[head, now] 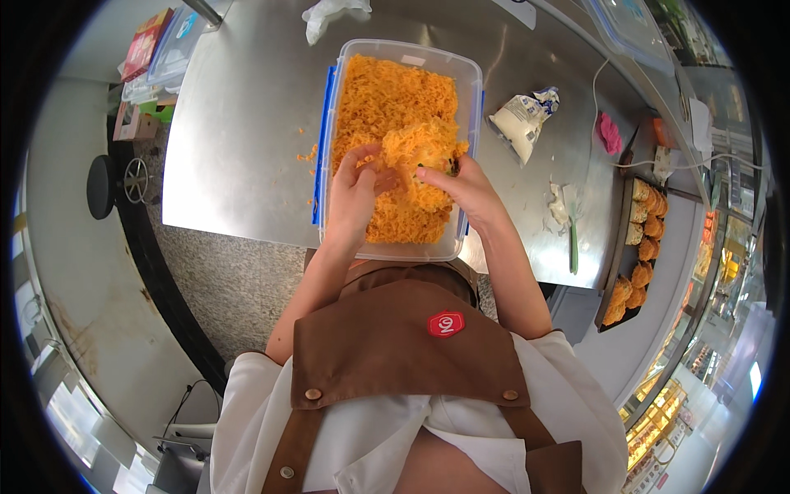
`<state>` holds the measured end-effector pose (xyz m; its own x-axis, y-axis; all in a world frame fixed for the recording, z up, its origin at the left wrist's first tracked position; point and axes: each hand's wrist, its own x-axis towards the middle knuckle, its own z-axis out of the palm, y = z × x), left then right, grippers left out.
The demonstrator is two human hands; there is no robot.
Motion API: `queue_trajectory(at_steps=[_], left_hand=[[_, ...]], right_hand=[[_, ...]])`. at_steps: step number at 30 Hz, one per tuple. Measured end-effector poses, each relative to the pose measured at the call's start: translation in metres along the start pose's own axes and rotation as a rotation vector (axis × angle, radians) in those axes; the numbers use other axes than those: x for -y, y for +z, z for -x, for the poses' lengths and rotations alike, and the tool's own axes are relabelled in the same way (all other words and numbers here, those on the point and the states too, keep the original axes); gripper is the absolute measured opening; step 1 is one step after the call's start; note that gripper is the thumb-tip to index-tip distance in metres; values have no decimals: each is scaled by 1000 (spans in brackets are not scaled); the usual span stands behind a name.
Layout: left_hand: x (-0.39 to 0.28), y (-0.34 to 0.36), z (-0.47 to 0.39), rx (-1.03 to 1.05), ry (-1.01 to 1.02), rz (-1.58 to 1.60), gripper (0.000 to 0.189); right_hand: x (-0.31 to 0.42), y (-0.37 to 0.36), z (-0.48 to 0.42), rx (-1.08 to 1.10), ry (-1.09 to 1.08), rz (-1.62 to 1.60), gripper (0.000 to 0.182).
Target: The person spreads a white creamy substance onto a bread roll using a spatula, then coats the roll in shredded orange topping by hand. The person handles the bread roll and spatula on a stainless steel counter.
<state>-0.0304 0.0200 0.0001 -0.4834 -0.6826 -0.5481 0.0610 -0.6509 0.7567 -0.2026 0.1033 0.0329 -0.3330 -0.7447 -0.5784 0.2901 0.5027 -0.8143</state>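
Note:
A clear plastic tub (407, 252) with blue side clips stands before me, filled with orange shredded floss (395, 86). Over it, my right hand (472, 191) grips a floss-coated bun (423, 163), its thumb lying across the near side. Pale filling and dark green bits show near that thumb. My left hand (358, 188) hovers at the bun's left side above the floss, fingers curled and spread apart. Some strands lie close to its fingertips, and the undersides of both hands are partly hidden.
Right of the tub, a plastic bag of white filling (521, 126) lies on the steel table (241, 136). Beyond it are a green-handled spatula (573, 241), a pink cloth (608, 133) and a dark tray (626, 253) of coated pastries. A crumpled plastic bag (333, 15) lies at the back.

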Motion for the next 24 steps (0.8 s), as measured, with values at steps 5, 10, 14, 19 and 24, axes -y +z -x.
queue_trajectory(at_steps=[5, 10, 14, 19, 24], left_hand=[[-5, 26, 7, -118, 175, -240, 43], [9, 16, 7, -303, 883, -747, 36], [4, 20, 12, -186, 963, -762, 29], [1, 32, 10, -305, 800, -457, 25], [5, 23, 4, -181, 820, -624, 27]], right_hand=[[-5, -1, -2, 27, -31, 1, 66], [-3, 3, -1, 5, -43, -28, 64], [-2, 6, -1, 9, -60, -25, 63], [-1, 9, 0, -2, -62, -27, 56], [-4, 8, -3, 32, -45, -50, 53]])
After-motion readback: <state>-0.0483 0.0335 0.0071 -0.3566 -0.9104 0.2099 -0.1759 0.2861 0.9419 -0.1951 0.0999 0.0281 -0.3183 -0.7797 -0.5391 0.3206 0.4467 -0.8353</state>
